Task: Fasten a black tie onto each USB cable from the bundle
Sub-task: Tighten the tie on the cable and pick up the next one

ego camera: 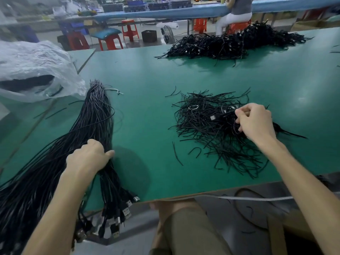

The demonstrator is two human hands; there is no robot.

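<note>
Green-topped, the table (pixel 147 80) carries a long bundle of black USB cables (pixel 95 116) along its left side, plugs overhanging the near edge, and a loose pile of thin black ties (pixel 206 133) right of centre. The left hand (pixel 90 157) curls around the bundle's middle. The right hand (pixel 254 122) sits in the tie pile, fingertips pinching what seems a silver-plugged black cable (pixel 213 117), though blur obscures it.
</note>
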